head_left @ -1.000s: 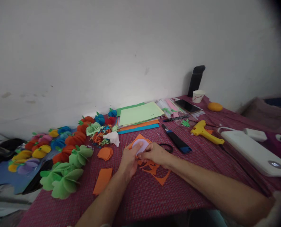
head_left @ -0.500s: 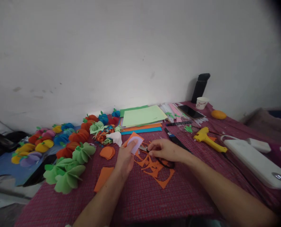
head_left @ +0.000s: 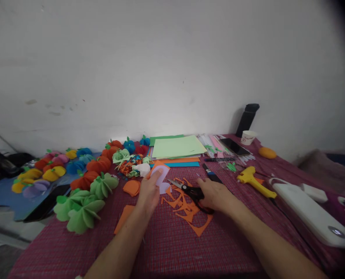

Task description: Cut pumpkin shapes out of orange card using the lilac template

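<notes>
Orange offcuts (head_left: 194, 217) lie nearest on the checked cloth (head_left: 172, 248). Just past them the right hand (head_left: 215, 195) curls around the black scissors (head_left: 189, 190) resting there. The left hand (head_left: 149, 192) pinches an orange paper piece (head_left: 160, 173) upright, and coloured paper sheets (head_left: 178, 146) lie beyond.

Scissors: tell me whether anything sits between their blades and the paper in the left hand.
Nothing visible does. The right hand holds the scissors with tips just short of the paper in the left hand; orange scraps lie below on the cloth.
</notes>
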`<state>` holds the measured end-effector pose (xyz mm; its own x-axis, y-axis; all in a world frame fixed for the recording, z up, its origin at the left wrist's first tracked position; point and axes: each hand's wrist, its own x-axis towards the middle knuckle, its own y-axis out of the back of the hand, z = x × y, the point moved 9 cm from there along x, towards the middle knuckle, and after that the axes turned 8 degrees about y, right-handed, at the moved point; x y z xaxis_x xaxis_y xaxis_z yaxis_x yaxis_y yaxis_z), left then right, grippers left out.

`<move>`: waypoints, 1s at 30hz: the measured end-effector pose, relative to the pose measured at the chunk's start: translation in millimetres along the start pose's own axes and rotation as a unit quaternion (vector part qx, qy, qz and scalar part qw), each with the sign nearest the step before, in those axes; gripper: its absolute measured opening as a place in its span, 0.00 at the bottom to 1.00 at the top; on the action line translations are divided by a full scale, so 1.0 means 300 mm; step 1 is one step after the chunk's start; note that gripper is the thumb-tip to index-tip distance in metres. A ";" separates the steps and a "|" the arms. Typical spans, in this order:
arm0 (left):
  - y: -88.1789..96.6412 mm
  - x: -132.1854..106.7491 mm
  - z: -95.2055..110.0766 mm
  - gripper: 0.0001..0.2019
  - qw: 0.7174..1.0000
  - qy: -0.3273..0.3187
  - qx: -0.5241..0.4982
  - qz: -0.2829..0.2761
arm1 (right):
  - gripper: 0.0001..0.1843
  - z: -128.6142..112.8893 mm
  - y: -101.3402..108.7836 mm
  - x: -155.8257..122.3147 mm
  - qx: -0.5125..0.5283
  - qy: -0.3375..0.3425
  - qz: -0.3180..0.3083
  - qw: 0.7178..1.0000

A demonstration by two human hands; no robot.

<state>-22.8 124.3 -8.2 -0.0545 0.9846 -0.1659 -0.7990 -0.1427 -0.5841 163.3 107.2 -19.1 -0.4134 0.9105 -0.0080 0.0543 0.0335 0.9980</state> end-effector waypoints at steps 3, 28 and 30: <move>0.007 0.006 0.004 0.11 1.000 0.002 -0.012 0.002 | 0.18 -0.006 0.003 -0.006 -0.013 -0.001 -0.009 1.000; 0.022 -0.021 0.076 0.10 0.996 -0.039 -0.077 0.021 | 0.28 -0.231 0.030 -0.026 0.740 0.128 -0.073 0.657; 0.020 -0.021 0.079 0.09 0.996 -0.047 -0.081 0.015 | 0.25 -0.222 0.037 -0.024 0.754 0.129 -0.046 0.643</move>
<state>-41.6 119.6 8.2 -0.1384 0.9838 -0.1144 -0.6901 -0.1786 -0.7013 106.3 73.6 -3.7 -0.6042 0.7839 0.1432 0.7574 0.6208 -0.2026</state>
